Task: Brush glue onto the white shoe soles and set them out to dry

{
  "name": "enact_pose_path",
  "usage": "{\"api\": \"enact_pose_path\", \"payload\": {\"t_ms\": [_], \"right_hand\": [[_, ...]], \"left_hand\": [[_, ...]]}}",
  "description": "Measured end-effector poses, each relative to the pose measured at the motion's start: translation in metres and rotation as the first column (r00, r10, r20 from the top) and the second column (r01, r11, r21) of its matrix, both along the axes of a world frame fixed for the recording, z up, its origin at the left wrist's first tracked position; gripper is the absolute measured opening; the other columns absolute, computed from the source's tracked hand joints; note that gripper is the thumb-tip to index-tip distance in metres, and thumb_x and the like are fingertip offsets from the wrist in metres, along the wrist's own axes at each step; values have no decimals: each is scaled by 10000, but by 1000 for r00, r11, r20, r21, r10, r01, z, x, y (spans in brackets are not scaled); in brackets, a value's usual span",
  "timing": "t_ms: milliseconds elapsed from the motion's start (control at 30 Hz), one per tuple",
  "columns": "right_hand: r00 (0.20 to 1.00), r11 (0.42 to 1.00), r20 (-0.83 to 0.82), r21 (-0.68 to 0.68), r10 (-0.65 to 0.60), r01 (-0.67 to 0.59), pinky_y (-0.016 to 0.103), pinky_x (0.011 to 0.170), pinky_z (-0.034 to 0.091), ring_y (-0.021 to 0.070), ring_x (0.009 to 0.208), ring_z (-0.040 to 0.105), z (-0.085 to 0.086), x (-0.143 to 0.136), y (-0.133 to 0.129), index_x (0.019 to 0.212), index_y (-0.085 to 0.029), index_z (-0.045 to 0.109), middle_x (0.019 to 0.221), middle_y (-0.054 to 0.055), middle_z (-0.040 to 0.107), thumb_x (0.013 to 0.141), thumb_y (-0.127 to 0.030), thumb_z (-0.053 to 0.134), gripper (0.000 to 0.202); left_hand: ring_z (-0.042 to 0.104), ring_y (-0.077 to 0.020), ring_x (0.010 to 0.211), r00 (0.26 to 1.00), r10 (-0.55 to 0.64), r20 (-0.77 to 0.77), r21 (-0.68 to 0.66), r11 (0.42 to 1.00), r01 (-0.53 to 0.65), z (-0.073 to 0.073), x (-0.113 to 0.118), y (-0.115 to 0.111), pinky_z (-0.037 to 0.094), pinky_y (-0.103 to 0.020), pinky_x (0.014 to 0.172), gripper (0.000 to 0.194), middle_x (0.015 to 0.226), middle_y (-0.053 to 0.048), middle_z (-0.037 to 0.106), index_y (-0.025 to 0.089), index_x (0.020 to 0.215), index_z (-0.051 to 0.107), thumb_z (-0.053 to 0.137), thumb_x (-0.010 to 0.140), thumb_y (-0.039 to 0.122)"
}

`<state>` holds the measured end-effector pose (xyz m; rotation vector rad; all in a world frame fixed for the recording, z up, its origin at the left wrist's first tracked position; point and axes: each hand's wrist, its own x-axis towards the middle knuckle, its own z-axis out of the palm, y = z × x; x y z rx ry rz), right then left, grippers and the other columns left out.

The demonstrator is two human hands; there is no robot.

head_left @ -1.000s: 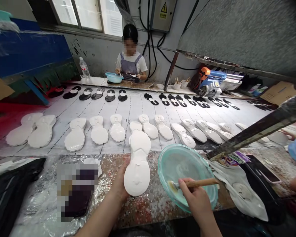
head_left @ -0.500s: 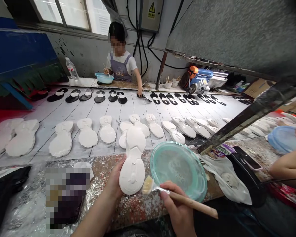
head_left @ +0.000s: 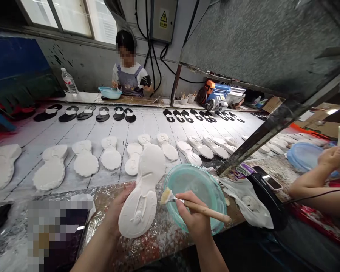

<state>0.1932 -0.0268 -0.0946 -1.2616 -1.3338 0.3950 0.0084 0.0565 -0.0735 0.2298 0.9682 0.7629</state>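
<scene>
- Left fingers (head_left: 125,194) clasp a white, waisted, rubbery-looking sole (head_left: 141,194).
- I'd guess light, flexible, slick; hold its edges.
- Right fingers (head_left: 187,196) pinch a wooden-handled, pale-bristled brush (head_left: 206,210).

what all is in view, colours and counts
held sole: one, white, left hand
brush: one, wood-coloured, right hand
large bowl: one, turquoise, beyond brush
other soles: many, white, worktop's near half
shoe pieces: many, black, worktop's far half
worktop: one, white, middle
bottle: one, clear, left ledge
machine: one, blue-orange, far right
wall box: one, grey, behind
other bowls: two, blue, across and right
co-workers: two, one purple-aproned, across and right
left hand: one, bare, holding sole
right hand: one, bare, holding brush
</scene>
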Motion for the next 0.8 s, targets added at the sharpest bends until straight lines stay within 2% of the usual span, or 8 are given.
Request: {"api": "enact_pose_path", "payload": {"t_ms": [133, 267, 367, 500, 567, 667, 733, 800], "right_hand": [[999, 997, 4, 70, 42, -43, 174, 650, 513, 79, 676, 590, 3, -11, -7, 892, -194, 684, 725, -11, 642, 826, -131, 635, 104], [1000, 994, -1, 108, -12, 12, 167, 612, 495, 74, 649, 568, 3, -21, -10, 888, -186, 676, 695, -11, 617, 834, -89, 602, 133], [999, 980, 35, 197, 7, -14, 207, 645, 519, 92, 669, 579, 3, -27, -11, 925, -188, 663, 702, -2, 636, 818, -89, 605, 157], [990, 973, 84, 213, -112, 92, 211, 603, 506, 95, 645, 561, 2, -31, -12, 920, -190, 636, 690, 3, 608, 808, -55, 566, 189], [986, 966, 111, 241, -126, 96, 237, 619, 517, 109, 663, 571, 0, -35, -12, 975, -196, 632, 715, 12, 626, 809, -55, 554, 232], [971, 921, 218, 389, -94, 1, 264, 588, 514, 123, 620, 560, -3, -48, -11, 1074, -167, 613, 712, 30, 651, 813, -78, 565, 280], [958, 883, 273, 466, -89, -51, 263, 532, 485, 119, 563, 534, 0, -57, -9, 1119, -138, 591, 695, 40, 656, 823, -87, 569, 301], [963, 887, 251, 461, -100, -28, 254, 510, 469, 112, 535, 532, 10, -62, -5, 1109, -153, 590, 694, 31, 666, 837, -88, 565, 280]], "left_hand": [[688, -178, 567, 998, 51, 38, -5, 999, -51, 9, 0, 3, 575, -257, 619, 275, 624, -71, 705, 73, 1034, 710, 500, 941, 226], [718, -203, 627, 991, 121, 52, -14, 993, -120, 17, 6, 5, 598, -295, 714, 317, 646, -71, 721, 70, 1108, 692, 451, 960, 215], [733, -220, 692, 983, 176, 59, -35, 984, -174, 20, 9, 6, 601, -310, 759, 343, 662, -86, 727, 60, 1110, 692, 429, 965, 226], [737, -225, 765, 963, 263, 51, 50, 963, -266, 20, 13, 5, 601, -315, 782, 329, 712, -82, 740, 75, 1118, 692, 454, 950, 230], [734, -218, 779, 950, 311, 35, 97, 945, -313, 19, 16, 3, 598, -307, 781, 309, 753, -78, 746, 86, 1104, 695, 473, 939, 224], [719, -195, 767, 918, 395, 35, 186, 900, -394, 17, 16, 0, 585, -264, 733, 288, 786, -63, 742, 108, 1007, 703, 475, 949, 274], [687, -151, 695, 900, 435, 22, 273, 864, -424, 12, 11, -3, 548, -191, 631, 275, 723, -26, 713, 135, 930, 701, 486, 956, 305], [646, -116, 637, 908, 419, 15, 309, 862, -402, 5, 4, -7, 502, -139, 564, 203, 623, 7, 654, 162, 884, 700, 521, 940, 239]]}}
